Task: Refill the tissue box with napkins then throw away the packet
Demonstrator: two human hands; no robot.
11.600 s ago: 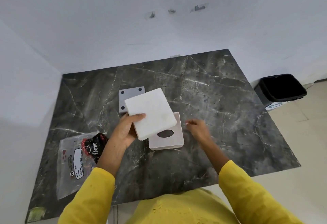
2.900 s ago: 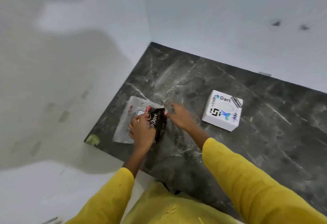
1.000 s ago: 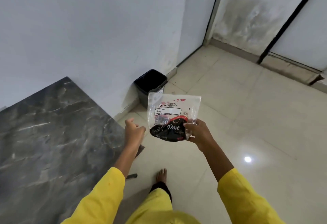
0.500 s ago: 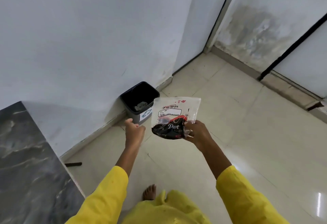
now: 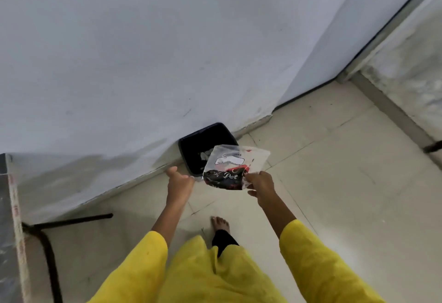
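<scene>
My right hand [image 5: 260, 182] grips the empty clear plastic packet [image 5: 233, 166] by its lower right corner; a dark "Dove" wrapper shows inside it. The packet hangs in the air over the near right part of the black waste bin [image 5: 202, 146], which stands on the floor against the white wall with some scraps inside. Empty and with its fingers loosely apart, my left hand [image 5: 179, 180] is just left of the packet, near the bin's front edge. The tissue box is out of view.
The dark marble table's edge [image 5: 9, 231] and its black metal leg [image 5: 51, 250] are at the far left. Beige floor tiles spread to the right. My bare foot [image 5: 220, 225] stands below the bin. A door frame [image 5: 382, 27] runs up the right side.
I have stepped closer to the bin. The packet in my right hand now hangs over the bin's near side, and the table has slid almost out of view on the left.
</scene>
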